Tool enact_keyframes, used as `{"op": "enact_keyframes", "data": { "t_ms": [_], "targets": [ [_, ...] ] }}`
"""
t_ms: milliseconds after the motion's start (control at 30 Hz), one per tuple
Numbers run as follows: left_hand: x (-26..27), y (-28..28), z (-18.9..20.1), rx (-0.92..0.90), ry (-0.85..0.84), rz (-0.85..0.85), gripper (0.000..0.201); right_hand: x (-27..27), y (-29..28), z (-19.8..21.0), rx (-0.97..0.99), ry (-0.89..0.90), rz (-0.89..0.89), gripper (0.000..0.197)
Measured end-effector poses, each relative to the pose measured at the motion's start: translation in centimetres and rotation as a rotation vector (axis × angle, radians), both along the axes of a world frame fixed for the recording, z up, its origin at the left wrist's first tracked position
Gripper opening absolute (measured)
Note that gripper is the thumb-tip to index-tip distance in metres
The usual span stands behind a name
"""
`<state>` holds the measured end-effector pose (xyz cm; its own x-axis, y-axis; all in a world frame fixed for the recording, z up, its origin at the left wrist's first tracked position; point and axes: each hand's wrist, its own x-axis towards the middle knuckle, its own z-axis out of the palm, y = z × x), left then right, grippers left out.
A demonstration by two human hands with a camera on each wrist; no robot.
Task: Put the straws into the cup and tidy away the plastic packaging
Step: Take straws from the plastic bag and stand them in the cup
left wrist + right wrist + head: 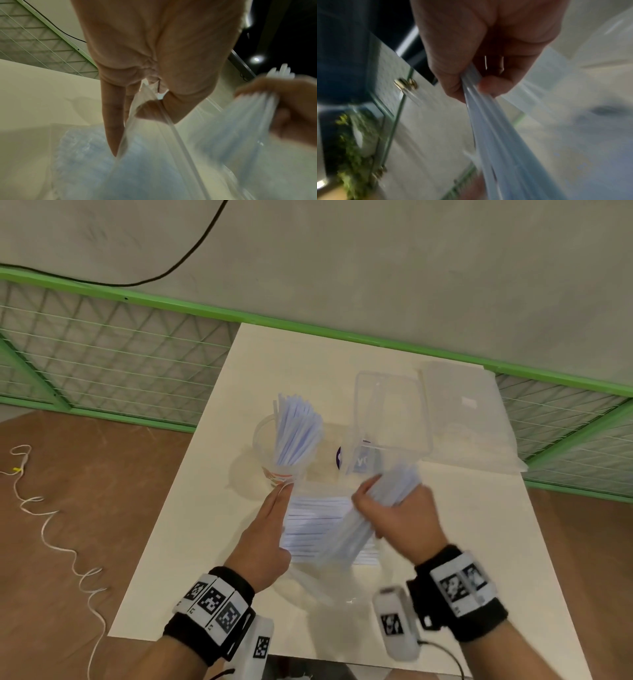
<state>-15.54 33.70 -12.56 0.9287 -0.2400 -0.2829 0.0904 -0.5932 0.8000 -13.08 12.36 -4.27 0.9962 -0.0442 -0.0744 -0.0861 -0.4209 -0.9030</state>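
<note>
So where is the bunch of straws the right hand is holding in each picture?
Head view: the bunch of straws is low and right of the middle, gripped by the right hand.
Left wrist view: the same bunch, blurred, is at the right edge.
Right wrist view: it runs from the grip in the middle down to the bottom edge.
Shared landmark: the cream table, also seen at and.

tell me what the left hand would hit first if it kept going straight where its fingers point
Probably the cup that holds straws: the left hand points its straight fingers up-table, tips beside the cup's base. Whether they already touch it is unclear.
</note>
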Motion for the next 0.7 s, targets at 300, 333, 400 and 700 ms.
{"op": "enact_keyframes", "data": {
  "t_ms": [300,333,400,700],
  "targets": [
    [-0.5,0.0,0.7,0.004,0.022,0.005,0.104,9.8,5.2,9.4,0.022,-0.293,0.000,0.010],
    [-0.5,0.0,0.7,0.000,0.026,0.006,0.104,10.7,5.9,8.9,0.004,-0.280,0.005,0.009],
    [-0.7,0.1,0.7,-0.014,0.036,0.011,0.104,12.3,7.1,7.3,-0.058,-0.228,0.053,0.008],
    [-1.0,0.3,0.4,-0.028,0.014,0.017,0.102,12.8,7.9,0.7,-0.203,-0.289,0.123,0.062]
  ]
}}
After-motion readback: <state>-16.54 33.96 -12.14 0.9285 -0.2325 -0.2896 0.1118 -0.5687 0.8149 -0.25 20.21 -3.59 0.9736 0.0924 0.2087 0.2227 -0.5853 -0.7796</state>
